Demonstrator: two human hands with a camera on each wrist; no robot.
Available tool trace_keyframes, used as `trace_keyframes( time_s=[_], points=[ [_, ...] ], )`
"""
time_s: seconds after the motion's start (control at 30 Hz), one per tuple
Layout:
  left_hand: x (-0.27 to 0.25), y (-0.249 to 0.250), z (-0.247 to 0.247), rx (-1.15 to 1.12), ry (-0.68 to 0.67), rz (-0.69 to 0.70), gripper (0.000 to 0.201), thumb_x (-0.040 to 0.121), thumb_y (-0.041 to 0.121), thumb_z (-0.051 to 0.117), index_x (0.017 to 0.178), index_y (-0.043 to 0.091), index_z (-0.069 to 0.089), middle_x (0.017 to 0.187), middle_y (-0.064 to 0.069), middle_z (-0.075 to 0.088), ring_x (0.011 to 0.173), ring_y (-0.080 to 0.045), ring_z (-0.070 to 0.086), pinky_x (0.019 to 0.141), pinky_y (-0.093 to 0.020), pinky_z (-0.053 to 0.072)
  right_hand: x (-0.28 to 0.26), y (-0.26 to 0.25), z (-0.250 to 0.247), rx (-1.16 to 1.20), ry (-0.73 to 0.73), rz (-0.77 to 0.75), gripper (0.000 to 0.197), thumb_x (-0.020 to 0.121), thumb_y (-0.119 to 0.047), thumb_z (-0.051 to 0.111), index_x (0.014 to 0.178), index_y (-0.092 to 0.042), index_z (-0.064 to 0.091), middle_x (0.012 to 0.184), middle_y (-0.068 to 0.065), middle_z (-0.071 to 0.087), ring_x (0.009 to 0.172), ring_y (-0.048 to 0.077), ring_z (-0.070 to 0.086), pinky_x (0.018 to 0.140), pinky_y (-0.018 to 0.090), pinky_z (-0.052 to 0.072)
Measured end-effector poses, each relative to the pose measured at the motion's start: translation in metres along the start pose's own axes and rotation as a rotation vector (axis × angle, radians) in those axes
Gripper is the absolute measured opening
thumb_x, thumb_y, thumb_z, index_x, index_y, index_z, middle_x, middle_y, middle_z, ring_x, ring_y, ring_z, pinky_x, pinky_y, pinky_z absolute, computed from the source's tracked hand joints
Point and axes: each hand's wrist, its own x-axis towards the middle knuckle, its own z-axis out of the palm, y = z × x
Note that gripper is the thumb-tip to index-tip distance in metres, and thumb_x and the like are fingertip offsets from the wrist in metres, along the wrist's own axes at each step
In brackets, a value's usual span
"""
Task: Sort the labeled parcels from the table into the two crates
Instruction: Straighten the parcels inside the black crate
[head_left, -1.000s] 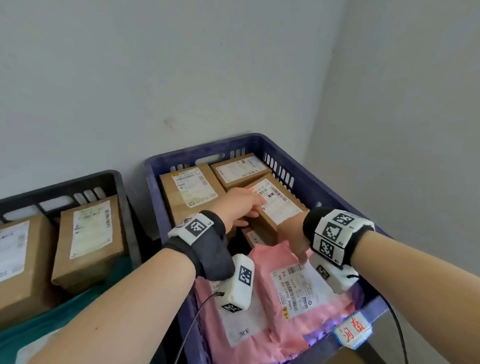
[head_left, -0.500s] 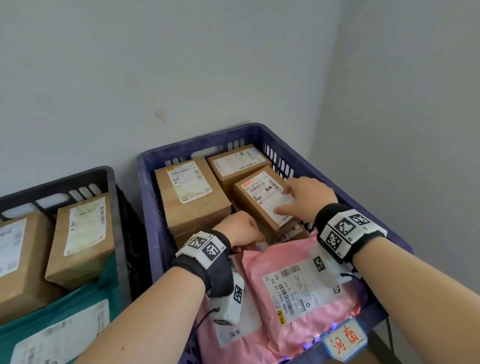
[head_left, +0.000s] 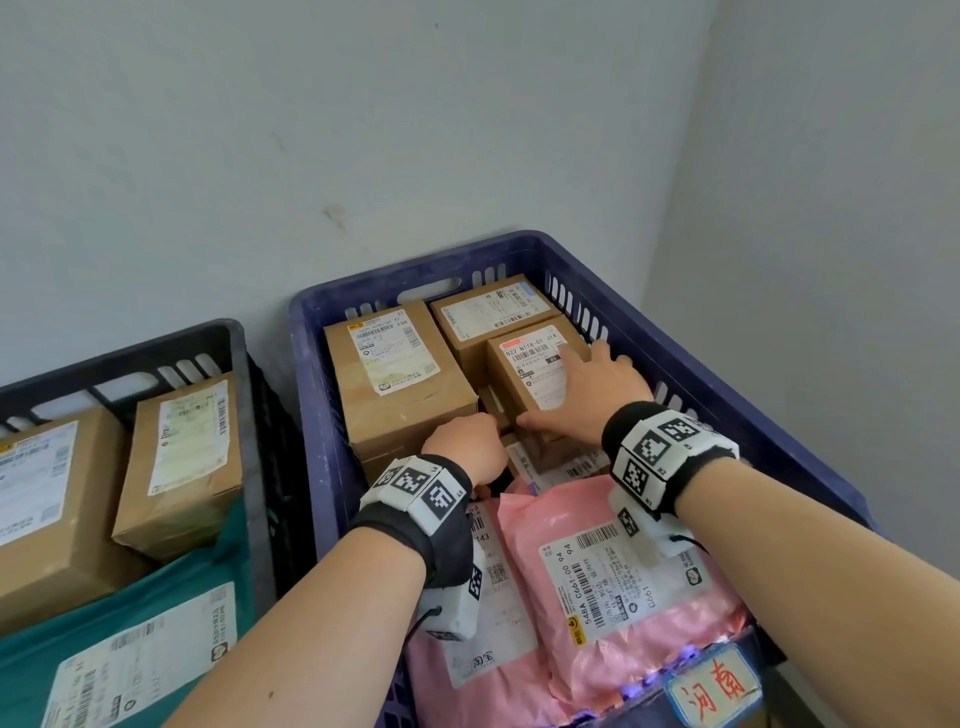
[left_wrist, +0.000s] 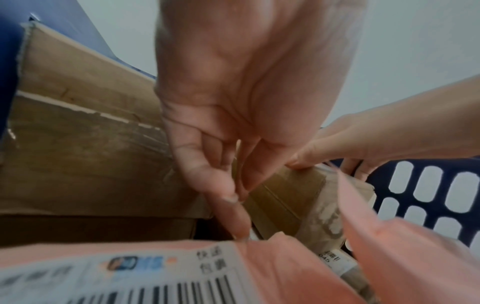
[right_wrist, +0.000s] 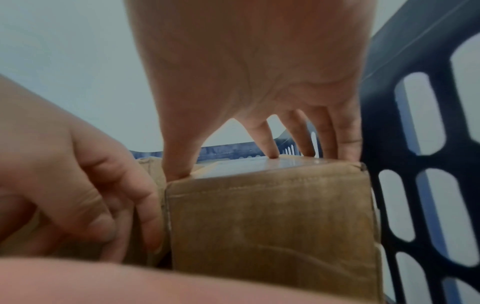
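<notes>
Inside the blue crate (head_left: 675, 353), against its right wall, I'm settling a small brown box (head_left: 530, 364) on top of the other parcels so it sits snug beside the large box (head_left: 395, 384). My right hand (head_left: 597, 395) lies spread on its label, fingers straight, thumb along the near edge. My left hand (head_left: 467, 447) reaches loosely curled into the gap below, fingertips at the box's lower corner; whether it grips anything I cannot tell.

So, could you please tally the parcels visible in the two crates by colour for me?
Brown cardboard boxes: 6 (three on top in the blue crate, one partly hidden below them, two in the black crate)
Pink mailers: 2
Teal mailer: 1
Total: 9 visible; more may lie hidden underneath.
</notes>
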Motion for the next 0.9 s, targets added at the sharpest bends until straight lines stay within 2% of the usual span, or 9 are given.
trace_keyframes(
  time_s=[0.17, 0.33, 0.4, 0.47, 0.53, 0.63, 0.73, 0.8, 0.9],
  points=[
    [0.003, -0.001, 0.0, -0.051, -0.021, -0.015, 0.031, 0.091, 0.007, 0.044, 0.118, 0.01, 0.059, 0.103, -0.012, 0.067, 0.086, -0.031, 0.07, 0.08, -0.044, 0.059, -0.001, 0.003, 0.003, -0.03, 0.0, -0.02, 0.107, 0.07, -0.083, 0.05, 0.149, -0.018, 0.02, 0.143, 0.017, 0.034, 0.124, 0.035, 0.044, 0.093, 0.042, 0.046],
    [0.004, -0.005, -0.003, -0.09, -0.011, -0.028, 0.027, 0.092, 0.006, 0.041, 0.111, 0.009, 0.061, 0.092, -0.01, 0.071, 0.079, -0.027, 0.072, 0.08, -0.042, 0.059, 0.0, 0.003, 0.0, -0.008, 0.087, -0.038, 0.092, 0.078, -0.081, 0.039, 0.145, -0.019, 0.031, 0.142, 0.015, 0.038, 0.125, 0.032, 0.043, 0.091, 0.041, 0.046],
    [0.004, -0.006, -0.003, -0.09, -0.02, -0.027, 0.026, 0.092, 0.008, 0.043, 0.109, 0.009, 0.063, 0.09, -0.009, 0.072, 0.079, -0.027, 0.073, 0.081, -0.041, 0.058, 0.001, 0.003, -0.002, 0.024, 0.138, -0.056, 0.085, 0.083, -0.077, 0.036, 0.145, -0.018, 0.034, 0.143, 0.013, 0.039, 0.128, 0.031, 0.041, 0.095, 0.041, 0.046],
    [0.004, -0.006, -0.002, -0.086, -0.029, -0.022, 0.024, 0.092, 0.009, 0.045, 0.105, 0.011, 0.065, 0.089, -0.007, 0.073, 0.077, -0.025, 0.073, 0.075, -0.036, 0.057, 0.002, 0.005, -0.004, 0.088, 0.187, -0.076, 0.076, 0.088, -0.071, 0.037, 0.143, -0.018, 0.039, 0.142, 0.011, 0.043, 0.131, 0.029, 0.039, 0.1, 0.042, 0.042],
    [0.004, -0.006, -0.003, -0.087, -0.028, -0.017, 0.023, 0.092, 0.011, 0.046, 0.102, 0.012, 0.067, 0.088, -0.006, 0.073, 0.078, -0.024, 0.073, 0.072, -0.033, 0.056, 0.003, 0.008, -0.004, 0.165, 0.222, -0.089, 0.067, 0.092, -0.064, 0.039, 0.14, -0.019, 0.044, 0.138, 0.008, 0.048, 0.13, 0.026, 0.04, 0.101, 0.04, 0.04],
    [0.005, -0.007, -0.003, -0.107, -0.026, -0.015, 0.024, 0.091, 0.011, 0.047, 0.101, 0.012, 0.068, 0.089, -0.007, 0.074, 0.08, -0.024, 0.073, 0.074, -0.034, 0.057, 0.005, 0.013, -0.006, 0.261, 0.245, -0.112, 0.055, 0.095, -0.056, 0.041, 0.136, -0.02, 0.052, 0.133, 0.005, 0.053, 0.124, 0.024, 0.045, 0.1, 0.039, 0.04],
    [0.004, -0.007, -0.004, -0.133, -0.038, -0.005, 0.024, 0.091, 0.01, 0.048, 0.101, 0.011, 0.069, 0.089, -0.008, 0.074, 0.08, -0.023, 0.073, 0.072, -0.033, 0.056, 0.005, 0.02, -0.009, 0.394, 0.279, -0.128, 0.041, 0.097, -0.047, 0.044, 0.123, -0.02, 0.061, 0.122, 0.003, 0.06, 0.109, 0.019, 0.054, 0.089, 0.033, 0.044],
    [0.002, -0.006, -0.004, -0.147, -0.042, 0.008, 0.023, 0.092, 0.01, 0.048, 0.101, 0.01, 0.07, 0.09, -0.007, 0.074, 0.078, -0.023, 0.073, 0.068, -0.032, 0.056, 0.005, 0.023, -0.012, 0.507, 0.302, -0.119, 0.033, 0.098, -0.042, 0.046, 0.114, -0.021, 0.065, 0.109, -0.002, 0.065, 0.095, 0.013, 0.057, 0.077, 0.026, 0.042],
    [-0.002, -0.005, -0.005, -0.211, -0.043, 0.017, 0.024, 0.094, 0.012, 0.047, 0.102, 0.008, 0.069, 0.09, -0.007, 0.073, 0.07, -0.019, 0.067, 0.06, -0.028, 0.052, 0.002, 0.027, -0.016, 0.637, 0.307, -0.088, 0.029, 0.098, -0.041, 0.047, 0.099, -0.021, 0.067, 0.088, -0.004, 0.066, 0.078, 0.011, 0.06, 0.063, 0.022, 0.041]
  ],
)
